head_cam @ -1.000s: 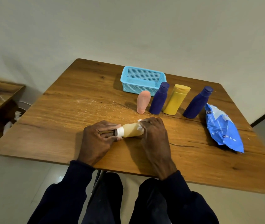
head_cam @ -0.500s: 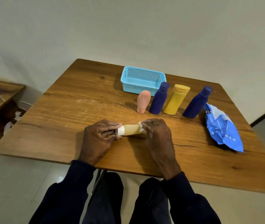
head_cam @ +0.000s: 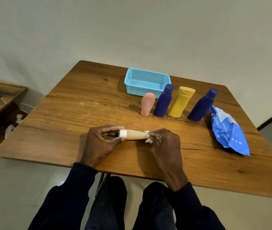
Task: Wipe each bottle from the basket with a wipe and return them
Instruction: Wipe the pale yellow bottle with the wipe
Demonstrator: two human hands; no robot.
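On the scratched brown wooden table (head_cam: pixel 68 120) before you, your left hand (head_cam: pixel 98 143) pinches the white-capped end of a slim beige plastic bottle (head_cam: pixel 136 134), thumb and fingers curled round it. The bottle is held level, low over the near part; I cannot tell whether it touches the wood. Your right hand (head_cam: pixel 163 146) clamps a crumpled white wipe (head_cam: pixel 148 138) round the bottle's other end.

Farther back, a pink rounded tube (head_cam: pixel 147 104), a dark blue bottle (head_cam: pixel 163 102), a yellow flip-cap bottle (head_cam: pixel 180 102) and a second dark blue bottle (head_cam: pixel 201 106) stand in a row, beginning just in front of a light blue perforated plastic basket (head_cam: pixel 140 91). A blue wipes pack (head_cam: pixel 228 130) lies at the right. Plain pale walls rise behind the table, pale floor shows below, and a low wooden shelf (head_cam: pixel 2 100) sits at the left.
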